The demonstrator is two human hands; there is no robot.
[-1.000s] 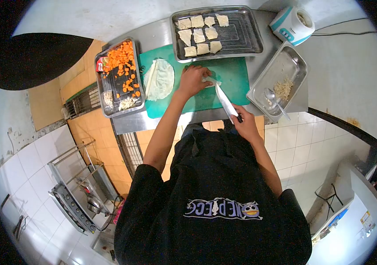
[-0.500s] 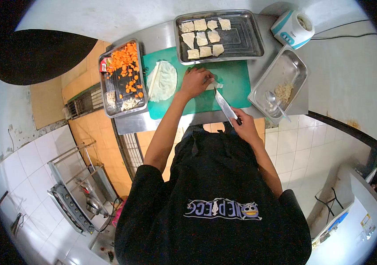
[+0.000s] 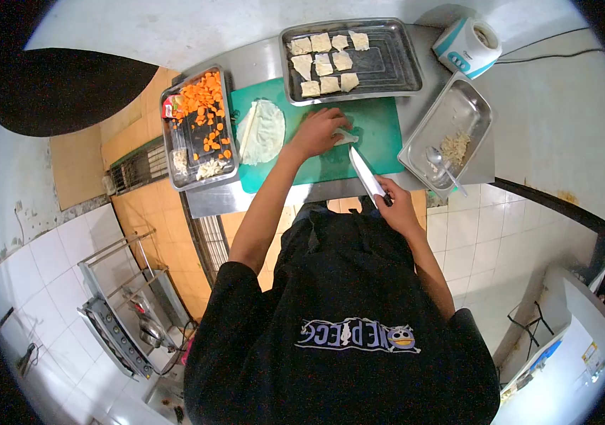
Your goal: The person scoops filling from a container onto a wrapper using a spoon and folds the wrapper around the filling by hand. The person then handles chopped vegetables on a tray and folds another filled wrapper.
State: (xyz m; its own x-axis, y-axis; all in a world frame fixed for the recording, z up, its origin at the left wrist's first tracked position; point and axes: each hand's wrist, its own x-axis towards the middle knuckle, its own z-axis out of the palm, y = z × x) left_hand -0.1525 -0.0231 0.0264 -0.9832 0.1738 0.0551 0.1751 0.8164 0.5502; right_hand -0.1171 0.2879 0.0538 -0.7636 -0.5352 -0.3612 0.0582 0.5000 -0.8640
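My right hand (image 3: 396, 205) is wrapped round the dark handle of a kitchen knife (image 3: 364, 171). Its blade points up and away from me, the tip close to a small pale piece of wrapper (image 3: 346, 137) on the green cutting board (image 3: 377, 131). Curled fingers of my left hand (image 3: 318, 132) press on that piece and partly hide it. To the left on the board lies a stack of thin, round, pale wrappers (image 3: 262, 132), one side folded or rolled over.
Behind the board, a dark metal tray (image 3: 387, 60) bears several cut pale squares. On the left stands a tray (image 3: 187, 127) with sliced carrots and pale chopped bits. A steel pan (image 3: 451, 106) with a spoon (image 3: 447, 168) and pale filling is at right, near a white-and-blue appliance (image 3: 467, 49).
The knife tip has shifted slightly right and down, away from the wrapper piece. My left fingers have moved a little over the piece.
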